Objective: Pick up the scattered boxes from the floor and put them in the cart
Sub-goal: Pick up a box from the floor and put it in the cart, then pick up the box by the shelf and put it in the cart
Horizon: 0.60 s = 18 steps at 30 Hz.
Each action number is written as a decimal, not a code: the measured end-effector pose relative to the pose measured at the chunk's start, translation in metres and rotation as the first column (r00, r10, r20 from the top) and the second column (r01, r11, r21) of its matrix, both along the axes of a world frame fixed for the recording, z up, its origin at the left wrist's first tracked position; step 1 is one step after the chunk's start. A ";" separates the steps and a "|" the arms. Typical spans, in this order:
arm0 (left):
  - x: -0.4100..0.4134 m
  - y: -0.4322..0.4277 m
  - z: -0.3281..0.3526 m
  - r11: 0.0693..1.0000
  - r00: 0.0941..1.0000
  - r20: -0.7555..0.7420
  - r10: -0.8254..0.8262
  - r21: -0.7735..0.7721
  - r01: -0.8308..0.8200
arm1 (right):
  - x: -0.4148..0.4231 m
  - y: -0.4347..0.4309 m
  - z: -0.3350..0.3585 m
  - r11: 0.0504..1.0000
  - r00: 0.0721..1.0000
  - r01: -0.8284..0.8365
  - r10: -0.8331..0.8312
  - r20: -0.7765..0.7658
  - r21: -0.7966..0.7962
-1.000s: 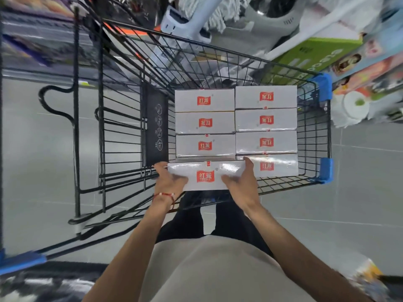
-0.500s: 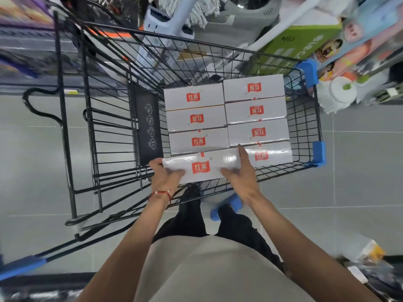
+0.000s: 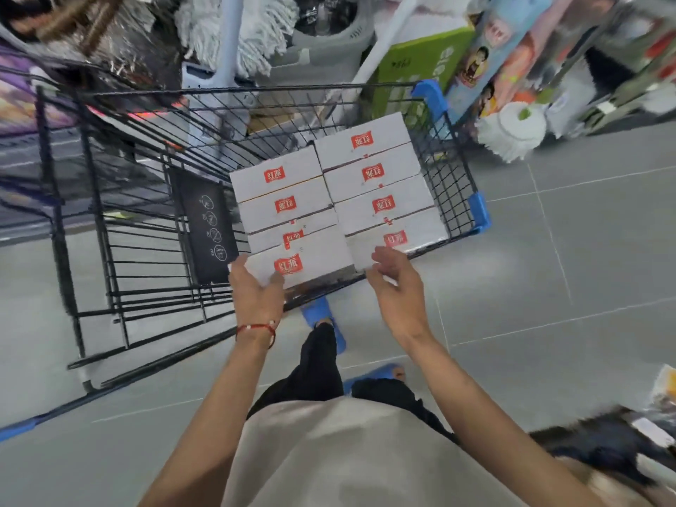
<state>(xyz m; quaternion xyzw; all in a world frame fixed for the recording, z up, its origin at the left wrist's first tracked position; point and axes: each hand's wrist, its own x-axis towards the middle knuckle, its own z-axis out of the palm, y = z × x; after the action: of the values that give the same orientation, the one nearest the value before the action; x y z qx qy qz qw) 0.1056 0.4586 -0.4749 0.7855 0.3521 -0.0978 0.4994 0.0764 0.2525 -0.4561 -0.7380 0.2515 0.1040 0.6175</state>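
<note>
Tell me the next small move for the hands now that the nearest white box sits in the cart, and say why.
Probably draw both hands back from the cart and turn to look for more boxes on the floor. The nearest white box lies in the near-left slot, completing two rows of four. The left hand is open with its fingertips at the box's edge; the right hand is open and apart from it.
</note>
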 end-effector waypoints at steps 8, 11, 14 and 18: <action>-0.054 -0.127 0.056 0.949 0.953 0.080 -0.291 -0.104 0.299 | -0.086 -0.091 0.027 0.959 0.956 0.269 -0.278 0.098 0.095; -0.069 -0.188 0.069 0.895 0.908 0.113 -0.404 -0.158 0.418 | -0.115 -0.134 0.032 0.924 0.919 0.367 -0.378 0.112 0.104; -0.079 -0.247 0.077 0.809 0.824 0.137 -0.550 -0.159 0.566 | -0.140 -0.177 0.040 0.865 0.859 0.487 -0.499 0.115 0.118; -0.088 -0.321 0.079 0.686 0.714 0.111 -0.691 -0.209 0.697 | -0.170 -0.226 0.044 0.761 0.752 0.635 -0.649 0.116 0.136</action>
<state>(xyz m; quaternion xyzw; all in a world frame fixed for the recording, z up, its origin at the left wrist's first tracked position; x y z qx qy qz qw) 0.0174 0.1374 -0.3960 0.7961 0.0092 -0.3112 0.5189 -0.0936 0.0264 -0.4120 -0.5847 0.4358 -0.1612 0.6650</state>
